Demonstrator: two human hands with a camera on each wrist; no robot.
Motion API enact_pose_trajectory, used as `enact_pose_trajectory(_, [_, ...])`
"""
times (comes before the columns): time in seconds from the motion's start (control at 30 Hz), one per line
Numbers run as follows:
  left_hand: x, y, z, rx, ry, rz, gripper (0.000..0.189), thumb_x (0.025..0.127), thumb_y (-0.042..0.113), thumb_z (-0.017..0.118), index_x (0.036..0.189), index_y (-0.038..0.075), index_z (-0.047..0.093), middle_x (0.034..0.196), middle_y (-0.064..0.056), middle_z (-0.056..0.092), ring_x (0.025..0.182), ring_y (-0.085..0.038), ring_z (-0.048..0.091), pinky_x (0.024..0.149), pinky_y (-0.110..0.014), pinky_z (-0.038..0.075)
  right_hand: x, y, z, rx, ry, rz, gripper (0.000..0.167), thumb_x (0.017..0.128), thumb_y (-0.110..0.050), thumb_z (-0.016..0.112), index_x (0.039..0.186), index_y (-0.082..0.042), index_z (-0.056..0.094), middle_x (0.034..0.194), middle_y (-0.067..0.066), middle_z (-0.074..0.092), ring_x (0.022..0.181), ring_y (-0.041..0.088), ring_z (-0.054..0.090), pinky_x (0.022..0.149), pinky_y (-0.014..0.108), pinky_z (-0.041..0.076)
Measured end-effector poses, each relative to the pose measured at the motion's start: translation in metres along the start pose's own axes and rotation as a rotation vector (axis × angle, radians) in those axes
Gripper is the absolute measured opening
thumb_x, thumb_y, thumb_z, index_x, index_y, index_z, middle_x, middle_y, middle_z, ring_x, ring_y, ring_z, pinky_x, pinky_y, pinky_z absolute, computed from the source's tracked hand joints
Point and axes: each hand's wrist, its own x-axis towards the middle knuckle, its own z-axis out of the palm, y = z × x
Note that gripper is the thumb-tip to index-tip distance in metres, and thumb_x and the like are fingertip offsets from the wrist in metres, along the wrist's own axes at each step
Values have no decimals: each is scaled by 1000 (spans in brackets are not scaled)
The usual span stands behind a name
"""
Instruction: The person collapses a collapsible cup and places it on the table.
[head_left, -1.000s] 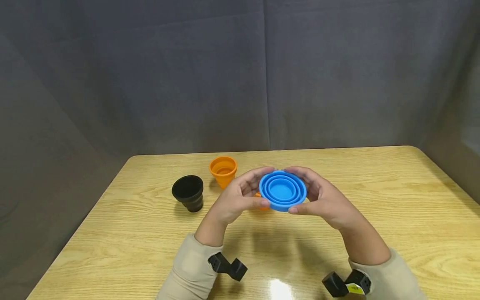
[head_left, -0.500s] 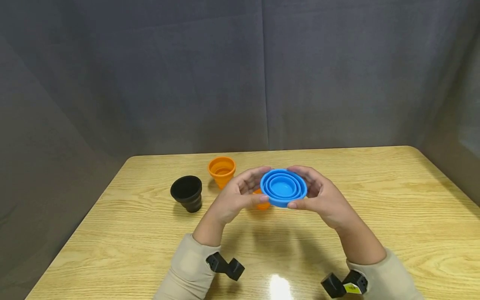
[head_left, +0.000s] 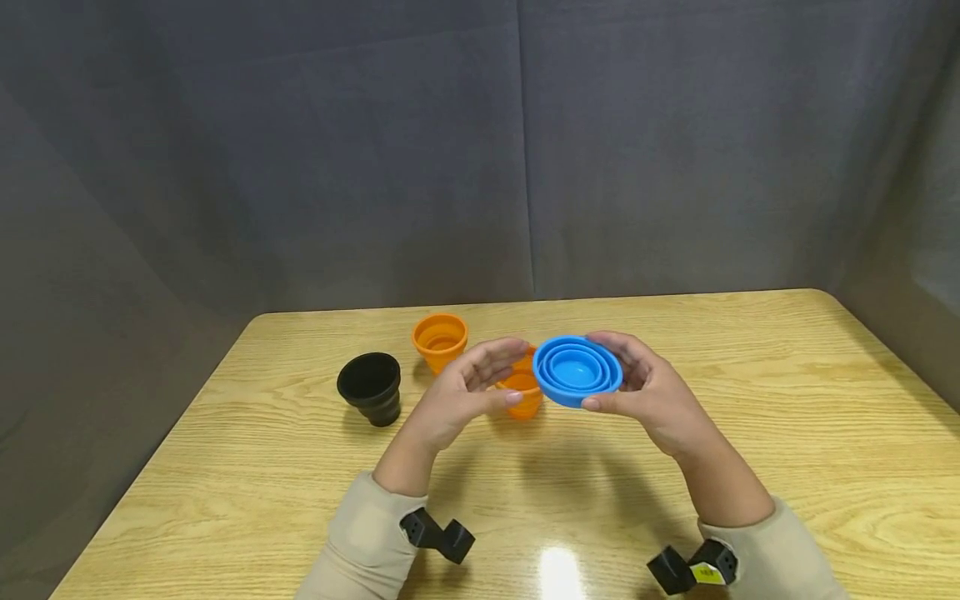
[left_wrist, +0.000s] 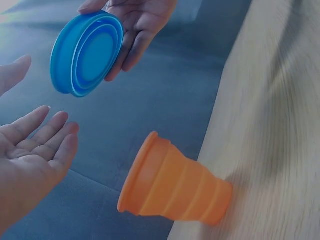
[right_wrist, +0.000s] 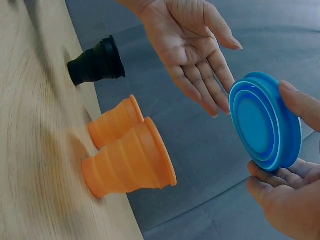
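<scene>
A blue collapsible cup (head_left: 576, 369), folded flat into rings, is held above the table by my right hand (head_left: 645, 392). In the right wrist view the thumb lies on one side of the folded cup (right_wrist: 257, 122) and the fingers on the other. My left hand (head_left: 461, 396) is off to its left with fingers spread and nothing in them; the left wrist view shows a gap between that palm (left_wrist: 35, 150) and the cup. Behind the left hand stands an extended orange cup (head_left: 527, 400), partly hidden by the fingers.
A second orange cup (head_left: 440, 342) stands upright farther back on the wooden table (head_left: 247, 467). To its left is an extended black cup (head_left: 371, 387). A dark cloth (head_left: 375, 167) hangs behind the table.
The left hand has let go of the blue cup and moved left. The right hand keeps hold and has shifted the cup slightly right. More of the nearer orange cup shows.
</scene>
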Motion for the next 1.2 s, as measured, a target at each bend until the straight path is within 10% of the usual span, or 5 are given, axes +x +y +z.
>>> enact_pose_trajectory(0.77, [0,-15,-11,139,295,-224,44,76,6,64,117,4,50,124,-5,45,119,-20,32,100,-34,22,-7,20,-34,-27,148,93,54,74,1,65,120,-1,37,112,5,44,94,12,48,76,20,44])
enact_pose_trajectory(1.2, [2,-27,-13,165,328,-244,42,76,5,64,116,0,50,123,-9,46,119,-22,33,100,-36,21,-13,35,-59,-3,180,150,52,75,0,64,119,-2,37,112,8,42,94,8,48,77,17,42])
